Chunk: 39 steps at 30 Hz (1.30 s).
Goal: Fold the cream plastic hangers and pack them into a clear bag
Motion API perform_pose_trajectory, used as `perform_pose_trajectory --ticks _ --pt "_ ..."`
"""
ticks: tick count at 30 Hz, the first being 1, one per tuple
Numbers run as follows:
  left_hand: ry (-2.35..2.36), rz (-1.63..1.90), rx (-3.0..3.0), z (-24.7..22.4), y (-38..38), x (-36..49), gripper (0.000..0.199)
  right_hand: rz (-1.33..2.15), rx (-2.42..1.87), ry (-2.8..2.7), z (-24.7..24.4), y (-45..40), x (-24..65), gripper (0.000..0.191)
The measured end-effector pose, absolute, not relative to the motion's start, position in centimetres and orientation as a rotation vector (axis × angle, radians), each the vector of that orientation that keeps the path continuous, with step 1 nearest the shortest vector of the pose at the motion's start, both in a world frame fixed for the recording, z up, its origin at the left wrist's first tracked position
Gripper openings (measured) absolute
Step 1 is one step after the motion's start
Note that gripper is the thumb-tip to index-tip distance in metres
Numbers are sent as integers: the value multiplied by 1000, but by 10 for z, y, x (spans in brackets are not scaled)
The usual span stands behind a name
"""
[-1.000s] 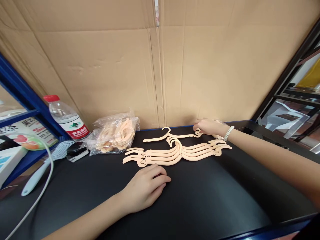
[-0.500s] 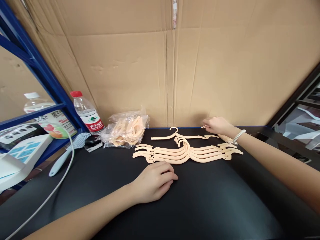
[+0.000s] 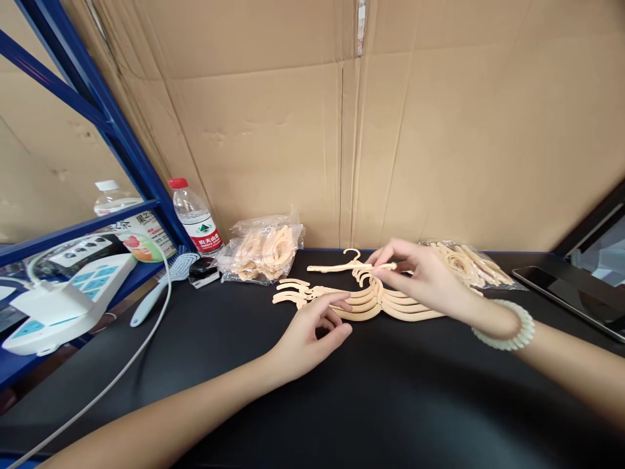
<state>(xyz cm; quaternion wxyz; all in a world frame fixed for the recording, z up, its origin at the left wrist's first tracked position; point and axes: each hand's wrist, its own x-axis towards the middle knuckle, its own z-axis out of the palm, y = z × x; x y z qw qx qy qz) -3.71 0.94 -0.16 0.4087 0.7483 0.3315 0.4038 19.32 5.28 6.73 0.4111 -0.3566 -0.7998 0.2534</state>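
Creased cardboard (image 3: 254, 150) is standing behind the black table (image 3: 390, 410); blue shelving (image 3: 111, 122) is rising at the left.

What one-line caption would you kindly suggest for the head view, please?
Right hand pinches a small peach piece by the hangers, left hand loosely curled nearby.

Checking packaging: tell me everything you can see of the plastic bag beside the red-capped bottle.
The bag is clear, crinkled, shiny plastic around curved peach pieces. It lies on the table by the cardboard, right of the bottle; left hand and right hand don't touch it. Any seal is unclear.
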Motion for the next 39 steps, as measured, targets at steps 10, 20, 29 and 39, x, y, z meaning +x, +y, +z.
perform_pose_trajectory --ticks 10,20,29,39 --pt "930 1082 1627 7 8 -37 37 750 -893 -2235 39 36 157 18" --pt "906 1193 1483 4 15 -40 39 377 -1256 -2119 57 108 199 30" --pt "1040 1163 1561 1 18 -39 36 467 -1433 -2530 30 168 207 16" --pt "1021 1132 1546 5 17 -40 38 519 -1427 -2669 35 169 211 4"
